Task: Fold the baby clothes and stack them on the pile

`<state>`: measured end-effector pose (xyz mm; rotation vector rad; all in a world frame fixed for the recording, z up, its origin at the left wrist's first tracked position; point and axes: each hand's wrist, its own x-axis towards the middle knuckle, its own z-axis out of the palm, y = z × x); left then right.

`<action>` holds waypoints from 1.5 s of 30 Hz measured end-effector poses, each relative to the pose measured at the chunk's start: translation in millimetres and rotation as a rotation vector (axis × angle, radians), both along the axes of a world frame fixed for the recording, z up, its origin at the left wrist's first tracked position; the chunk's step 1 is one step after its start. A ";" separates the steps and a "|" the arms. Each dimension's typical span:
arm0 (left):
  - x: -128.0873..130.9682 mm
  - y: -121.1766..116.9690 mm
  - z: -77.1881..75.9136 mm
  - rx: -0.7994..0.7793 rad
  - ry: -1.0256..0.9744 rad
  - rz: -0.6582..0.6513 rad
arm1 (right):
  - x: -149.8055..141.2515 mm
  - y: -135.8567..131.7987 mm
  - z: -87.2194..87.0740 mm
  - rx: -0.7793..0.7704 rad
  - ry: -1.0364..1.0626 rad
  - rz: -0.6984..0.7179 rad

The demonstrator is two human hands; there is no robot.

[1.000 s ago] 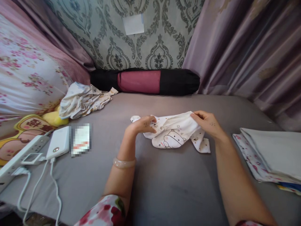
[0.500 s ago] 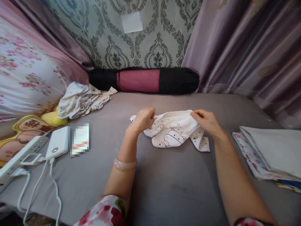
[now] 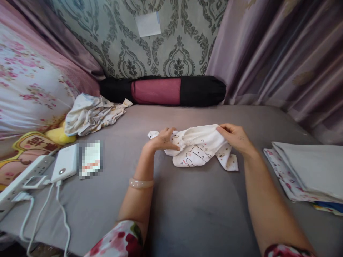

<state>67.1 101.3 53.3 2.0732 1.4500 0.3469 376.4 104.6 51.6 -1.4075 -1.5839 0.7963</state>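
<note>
A small white baby garment [image 3: 198, 149] with a cartoon animal print and tiny stars lies crumpled on the grey bed sheet [image 3: 193, 207]. My left hand [image 3: 164, 140] rests on the garment's left side with the fingers curled and pinching its fabric. My right hand [image 3: 233, 137] pinches the garment's upper right edge between thumb and fingers. A pale bangle circles my left wrist.
A pile of pale printed clothes [image 3: 92, 112] lies at the back left. A black and pink roll [image 3: 163, 90] lies along the wall. Folded cloths [image 3: 305, 171] are stacked at the right. A white power bank [image 3: 65, 163] with cables and a power strip [image 3: 18, 182] sit at the left.
My left hand has lowered from a raised pinch onto the garment's left side. The right hand keeps its hold on the upper right edge.
</note>
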 end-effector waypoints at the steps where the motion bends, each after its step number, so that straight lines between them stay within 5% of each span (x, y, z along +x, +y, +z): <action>1: 0.5 -0.9 0.9 -0.021 0.005 -0.031 | 0.3 0.0 -0.2 -0.004 0.000 -0.003; 6: -11.2 -3.2 5.6 -0.094 -0.002 -0.049 | 2.0 0.2 -1.5 -0.011 0.006 0.003; 11: -21.1 0.1 2.2 -0.056 -0.222 -0.039 | 1.6 0.6 -3.1 -0.006 0.001 -0.005; 19: -0.4 -3.3 14.2 0.248 -0.276 -0.054 | 7.4 6.8 -10.8 0.043 -0.022 -0.058; 24: 10.6 -15.4 28.0 -0.016 -0.158 -0.239 | 9.9 9.9 -15.4 0.042 -0.002 -0.073; 29: 22.7 -12.3 19.2 -0.090 -0.030 -0.372 | 9.4 8.7 -15.8 0.047 0.012 -0.062; 37: 36.3 -5.7 3.4 0.179 -0.045 -0.142 | 7.2 8.4 -12.9 0.046 0.028 -0.056; 45: 40.6 -0.5 -16.3 0.265 0.096 -0.213 | 8.1 8.2 -13.7 0.044 0.011 -0.022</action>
